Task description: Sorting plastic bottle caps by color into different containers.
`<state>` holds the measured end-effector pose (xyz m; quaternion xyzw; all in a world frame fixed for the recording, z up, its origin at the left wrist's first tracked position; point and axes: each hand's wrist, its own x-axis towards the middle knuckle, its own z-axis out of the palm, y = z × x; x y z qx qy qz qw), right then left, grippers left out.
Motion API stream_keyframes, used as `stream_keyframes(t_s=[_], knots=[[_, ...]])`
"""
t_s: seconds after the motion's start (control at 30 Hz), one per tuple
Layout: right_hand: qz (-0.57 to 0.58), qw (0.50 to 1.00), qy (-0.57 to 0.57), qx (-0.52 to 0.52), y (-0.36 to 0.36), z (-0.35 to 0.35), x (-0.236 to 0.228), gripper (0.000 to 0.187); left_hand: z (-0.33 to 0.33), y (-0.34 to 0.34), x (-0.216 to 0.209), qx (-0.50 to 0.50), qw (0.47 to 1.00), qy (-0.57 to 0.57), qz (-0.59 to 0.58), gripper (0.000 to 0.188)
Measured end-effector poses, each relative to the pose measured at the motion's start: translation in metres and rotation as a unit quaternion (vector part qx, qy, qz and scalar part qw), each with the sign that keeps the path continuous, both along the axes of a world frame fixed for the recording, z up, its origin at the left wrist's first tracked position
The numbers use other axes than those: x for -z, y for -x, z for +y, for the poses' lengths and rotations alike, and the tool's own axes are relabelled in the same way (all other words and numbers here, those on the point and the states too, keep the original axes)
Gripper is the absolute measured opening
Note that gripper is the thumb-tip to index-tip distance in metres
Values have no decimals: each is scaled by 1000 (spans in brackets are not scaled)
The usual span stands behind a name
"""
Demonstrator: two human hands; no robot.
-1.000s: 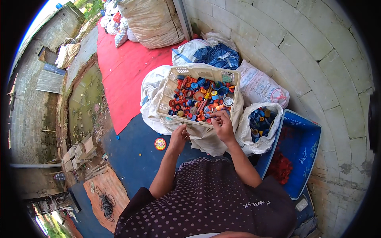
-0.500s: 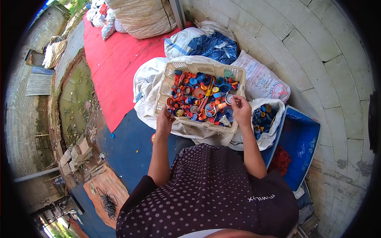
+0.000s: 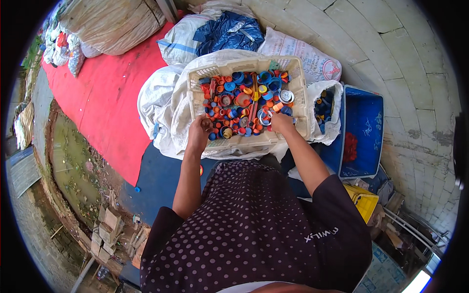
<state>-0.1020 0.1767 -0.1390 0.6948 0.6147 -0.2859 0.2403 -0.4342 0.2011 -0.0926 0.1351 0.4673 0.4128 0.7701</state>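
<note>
A cream plastic basket (image 3: 246, 65) sits on a white sack (image 3: 161, 97) in front of me, filled with several red, orange and blue bottle caps (image 3: 242, 100). My left hand (image 3: 200, 131) rests curled at the basket's near left corner, over the caps. My right hand (image 3: 282, 122) reaches into the near right part of the basket, fingers closed among the caps. Whether either hand holds a cap is hidden by the fingers.
A white sack (image 3: 323, 105) with blue caps stands right of the basket. A blue crate (image 3: 364, 127) holding red pieces lies beyond it, with a yellow crate (image 3: 364, 201) nearer. Red cloth (image 3: 110, 93), a blue mat (image 3: 156, 183), filled sacks (image 3: 110, 22) and a paved wall (image 3: 405, 63) surround.
The view has tilted so the basket sits higher and nearer. My left hand moved from the basket's near edge onto the caps; my right hand stays among the caps at the right.
</note>
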Motion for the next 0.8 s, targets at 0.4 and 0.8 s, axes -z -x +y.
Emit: stream_keyframes(t_s=[0.4,0.8], knots=[[-37,997,10,66,6,-6,11,50,-25,15,-17,-52,997,21,48,28],[291,923,-248,-40,5,-12,-101,28,-59,-95,-36,203,947,-130,211,33]])
